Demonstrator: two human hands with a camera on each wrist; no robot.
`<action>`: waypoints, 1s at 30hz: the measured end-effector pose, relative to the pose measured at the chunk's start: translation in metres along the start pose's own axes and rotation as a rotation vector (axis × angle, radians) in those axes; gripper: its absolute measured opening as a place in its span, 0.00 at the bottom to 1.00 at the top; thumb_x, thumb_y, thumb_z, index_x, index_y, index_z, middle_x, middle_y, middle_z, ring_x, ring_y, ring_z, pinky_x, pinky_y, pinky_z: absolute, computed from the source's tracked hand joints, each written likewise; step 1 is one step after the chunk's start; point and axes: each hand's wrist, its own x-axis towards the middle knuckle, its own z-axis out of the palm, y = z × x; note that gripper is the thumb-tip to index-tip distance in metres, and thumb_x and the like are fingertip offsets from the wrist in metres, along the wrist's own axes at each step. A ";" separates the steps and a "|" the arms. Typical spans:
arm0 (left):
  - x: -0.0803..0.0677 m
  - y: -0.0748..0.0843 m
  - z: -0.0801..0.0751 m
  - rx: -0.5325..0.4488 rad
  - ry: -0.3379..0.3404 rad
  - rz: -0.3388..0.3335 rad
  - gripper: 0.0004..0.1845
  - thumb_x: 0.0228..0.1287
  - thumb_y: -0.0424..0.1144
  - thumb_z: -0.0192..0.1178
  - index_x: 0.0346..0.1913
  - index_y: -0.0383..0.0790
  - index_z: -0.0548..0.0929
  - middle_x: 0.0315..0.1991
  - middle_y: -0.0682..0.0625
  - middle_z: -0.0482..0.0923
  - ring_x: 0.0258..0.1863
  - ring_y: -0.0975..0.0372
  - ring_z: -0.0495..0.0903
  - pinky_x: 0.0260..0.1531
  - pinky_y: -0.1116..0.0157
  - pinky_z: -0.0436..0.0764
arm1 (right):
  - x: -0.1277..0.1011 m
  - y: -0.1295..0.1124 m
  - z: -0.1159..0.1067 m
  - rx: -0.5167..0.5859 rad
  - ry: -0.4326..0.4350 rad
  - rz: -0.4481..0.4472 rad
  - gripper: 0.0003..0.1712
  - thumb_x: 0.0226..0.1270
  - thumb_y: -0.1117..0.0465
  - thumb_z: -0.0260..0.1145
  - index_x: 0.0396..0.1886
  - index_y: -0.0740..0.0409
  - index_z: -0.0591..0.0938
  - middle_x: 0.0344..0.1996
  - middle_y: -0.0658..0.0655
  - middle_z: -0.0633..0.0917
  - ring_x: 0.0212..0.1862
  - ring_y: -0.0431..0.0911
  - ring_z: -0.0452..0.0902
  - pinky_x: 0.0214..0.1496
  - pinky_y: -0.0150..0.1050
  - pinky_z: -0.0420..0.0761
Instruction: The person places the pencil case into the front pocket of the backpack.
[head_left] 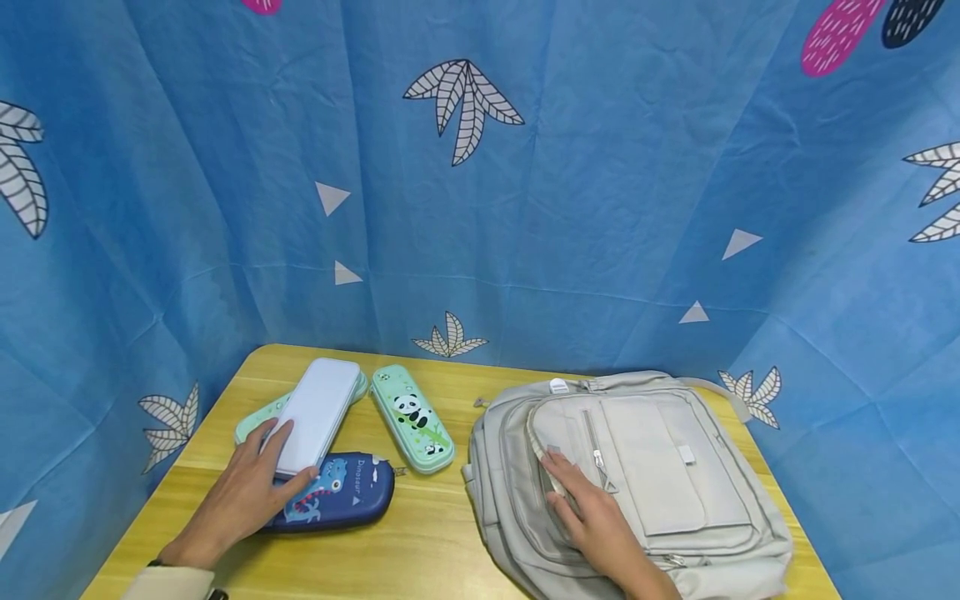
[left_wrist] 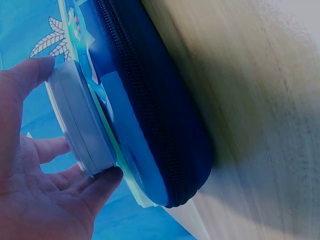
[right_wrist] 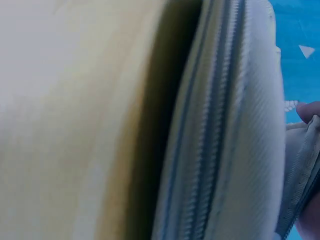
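Wooden table (head_left: 420, 550) against a blue leaf-print backdrop (head_left: 600, 208). Person's left hand (head_left: 243, 496) grasps the near end of a white pencil case (head_left: 315, 414), fingers on its left edge, thumb curled against the right. That case lies tilted across two others: a navy dinosaur case (head_left: 348, 496) nearest the person and a mint case (head_left: 258, 417) mostly hidden behind it. A second mint case with a panda (head_left: 412, 417) lies just beside the stack, apart from it. From the left wrist, what the head view cannot give: the white case's rounded end (left_wrist: 82, 130) pinched between fingertip above and thumb (left_wrist: 100, 187) below, resting directly on the navy case (left_wrist: 150, 115), whose zip runs along its side, flat on the table. Right hand (head_left: 592, 521) lies on a grey backpack (head_left: 675, 467) lying flat at the table's right, fingers at the edge of the front pocket flap. The right wrist view is blurred and close; it shows the backpack's zipped seam (right_wrist: 215, 130) and a fingertip (right_wrist: 309, 111) at the fabric edge, seemingly pinching it, though I cannot be sure.
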 end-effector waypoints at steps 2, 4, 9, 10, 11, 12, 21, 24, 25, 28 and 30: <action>0.000 0.000 0.000 0.000 0.000 0.000 0.55 0.75 0.67 0.64 0.84 0.28 0.58 0.81 0.24 0.52 0.74 0.26 0.62 0.64 0.24 0.73 | 0.001 0.001 -0.004 0.022 -0.018 0.049 0.31 0.75 0.64 0.74 0.76 0.55 0.81 0.75 0.58 0.81 0.71 0.56 0.82 0.68 0.60 0.83; 0.000 0.000 0.000 -0.001 0.000 -0.001 0.55 0.75 0.67 0.64 0.84 0.28 0.58 0.81 0.24 0.52 0.74 0.26 0.62 0.64 0.24 0.73 | 0.002 0.001 -0.007 0.042 -0.029 0.089 0.31 0.76 0.63 0.72 0.76 0.54 0.80 0.75 0.56 0.81 0.71 0.55 0.82 0.67 0.61 0.84; 0.000 0.000 0.000 -0.007 -0.002 -0.006 0.55 0.75 0.66 0.64 0.84 0.28 0.58 0.81 0.24 0.51 0.74 0.26 0.62 0.64 0.24 0.73 | 0.005 0.002 -0.015 0.076 -0.002 0.132 0.29 0.77 0.66 0.71 0.76 0.54 0.81 0.72 0.55 0.84 0.69 0.55 0.83 0.65 0.58 0.86; 0.000 0.000 0.000 -0.008 -0.003 -0.006 0.55 0.75 0.66 0.64 0.84 0.28 0.58 0.81 0.24 0.51 0.74 0.26 0.62 0.64 0.24 0.73 | 0.006 0.002 -0.017 0.080 0.007 0.139 0.29 0.77 0.67 0.71 0.75 0.54 0.81 0.71 0.54 0.84 0.69 0.55 0.83 0.65 0.57 0.87; 0.000 0.000 0.000 -0.008 -0.003 -0.006 0.55 0.75 0.66 0.64 0.84 0.28 0.58 0.81 0.24 0.51 0.74 0.26 0.62 0.64 0.24 0.73 | 0.006 0.001 -0.019 0.087 0.017 0.143 0.29 0.77 0.67 0.70 0.75 0.54 0.81 0.71 0.54 0.85 0.68 0.55 0.84 0.66 0.54 0.87; 0.000 0.000 0.000 -0.008 -0.002 -0.005 0.55 0.75 0.66 0.64 0.84 0.28 0.58 0.81 0.24 0.51 0.74 0.26 0.62 0.64 0.24 0.73 | 0.007 0.001 -0.021 0.101 0.024 0.154 0.28 0.77 0.67 0.70 0.75 0.54 0.82 0.71 0.53 0.85 0.69 0.55 0.83 0.67 0.50 0.87; 0.000 0.000 0.001 -0.005 -0.003 -0.006 0.55 0.74 0.67 0.64 0.84 0.28 0.57 0.81 0.24 0.51 0.74 0.25 0.61 0.64 0.23 0.72 | 0.010 0.000 -0.043 0.281 0.030 0.346 0.25 0.85 0.59 0.64 0.77 0.46 0.80 0.73 0.55 0.83 0.72 0.54 0.79 0.62 0.25 0.82; 0.000 -0.001 0.001 -0.004 -0.002 -0.005 0.55 0.75 0.66 0.64 0.84 0.28 0.57 0.81 0.24 0.51 0.74 0.25 0.61 0.64 0.23 0.72 | 0.010 0.001 -0.050 0.341 0.026 0.397 0.25 0.87 0.57 0.62 0.78 0.45 0.79 0.75 0.58 0.81 0.71 0.45 0.79 0.60 0.30 0.85; 0.000 -0.001 0.001 -0.004 0.000 -0.005 0.55 0.75 0.66 0.64 0.85 0.28 0.57 0.81 0.24 0.51 0.74 0.25 0.61 0.64 0.23 0.72 | 0.009 0.002 -0.053 0.359 0.025 0.406 0.25 0.87 0.56 0.61 0.79 0.45 0.78 0.76 0.58 0.80 0.71 0.40 0.78 0.59 0.30 0.85; 0.001 -0.001 0.001 -0.004 0.003 -0.003 0.54 0.75 0.66 0.64 0.84 0.28 0.57 0.81 0.24 0.51 0.74 0.25 0.62 0.64 0.24 0.73 | 0.008 0.003 -0.058 0.402 0.033 0.421 0.25 0.88 0.55 0.61 0.79 0.46 0.77 0.77 0.60 0.78 0.68 0.25 0.74 0.58 0.28 0.85; 0.001 -0.001 0.001 -0.005 0.003 -0.002 0.55 0.75 0.67 0.64 0.85 0.28 0.57 0.81 0.24 0.51 0.74 0.25 0.62 0.64 0.24 0.73 | 0.008 0.005 -0.061 0.412 0.048 0.421 0.25 0.88 0.56 0.60 0.79 0.48 0.77 0.77 0.61 0.78 0.66 0.19 0.71 0.58 0.24 0.83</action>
